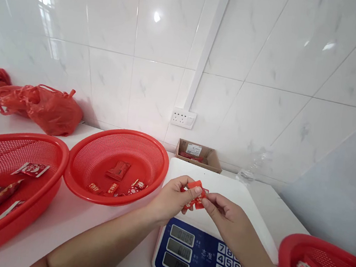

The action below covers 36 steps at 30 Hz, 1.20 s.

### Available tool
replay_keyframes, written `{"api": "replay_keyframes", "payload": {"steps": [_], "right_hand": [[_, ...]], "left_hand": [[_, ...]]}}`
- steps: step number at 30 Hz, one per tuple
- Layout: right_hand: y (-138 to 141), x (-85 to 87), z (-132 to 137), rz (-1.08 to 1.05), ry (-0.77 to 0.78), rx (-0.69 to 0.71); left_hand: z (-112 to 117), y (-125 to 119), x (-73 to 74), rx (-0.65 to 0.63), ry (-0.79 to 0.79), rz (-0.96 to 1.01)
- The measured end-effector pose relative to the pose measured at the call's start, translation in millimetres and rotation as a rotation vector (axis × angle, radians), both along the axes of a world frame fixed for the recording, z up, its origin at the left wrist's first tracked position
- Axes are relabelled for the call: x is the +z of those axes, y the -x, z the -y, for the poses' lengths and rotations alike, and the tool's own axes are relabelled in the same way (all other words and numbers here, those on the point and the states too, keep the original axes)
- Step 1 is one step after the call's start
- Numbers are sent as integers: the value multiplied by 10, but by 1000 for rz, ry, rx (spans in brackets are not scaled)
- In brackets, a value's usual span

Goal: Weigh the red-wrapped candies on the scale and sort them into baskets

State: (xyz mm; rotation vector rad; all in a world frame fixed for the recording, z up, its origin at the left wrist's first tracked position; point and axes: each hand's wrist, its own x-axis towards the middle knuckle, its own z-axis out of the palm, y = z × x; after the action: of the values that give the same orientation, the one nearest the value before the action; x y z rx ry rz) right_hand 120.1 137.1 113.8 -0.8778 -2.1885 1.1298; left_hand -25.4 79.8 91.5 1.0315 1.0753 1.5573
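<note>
Small red wrapped packets (196, 184) with gold print are held over the white pan of a digital scale (179, 168). My left hand (174, 195) is closed round them, thumb on top. From the other side, my right hand (231, 214) pinches the edge of one packet between thumb and fingers. Exactly how many packets are in the hands cannot be made out. Below the hands lies the scale's blue panel (203, 261), with three displays and a keypad partly covered by my right forearm.
A round red basket (121, 132) and another red basket (62, 152) at left hold a few packets. At right, a third basket (295, 243) holds more. Behind the scale stand a cardboard box (215, 161) and clear plastic (248, 174). Red bags (55, 112) lie far left, near the tiled wall.
</note>
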Motion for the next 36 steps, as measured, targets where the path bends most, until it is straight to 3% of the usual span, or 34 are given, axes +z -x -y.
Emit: {"api": "replay_keyframes", "payload": {"steps": [10,14,18,29,36], "right_hand": [[-46,-3,-82,0,-124,-193],[-128,-23,-211,56,-189,-429],[-210,-96,-362,285,-242,-621],[-213,-246,-461,469,-224,-526],[-244,-238,-452,551,-214,-567]], "left_hand": [[-5,-3,-15,-7,14,31],[13,25,51,55,47,124],[13,69,101,76,81,235],[20,46,114,56,124,269],[23,55,116,57,132,247]]}}
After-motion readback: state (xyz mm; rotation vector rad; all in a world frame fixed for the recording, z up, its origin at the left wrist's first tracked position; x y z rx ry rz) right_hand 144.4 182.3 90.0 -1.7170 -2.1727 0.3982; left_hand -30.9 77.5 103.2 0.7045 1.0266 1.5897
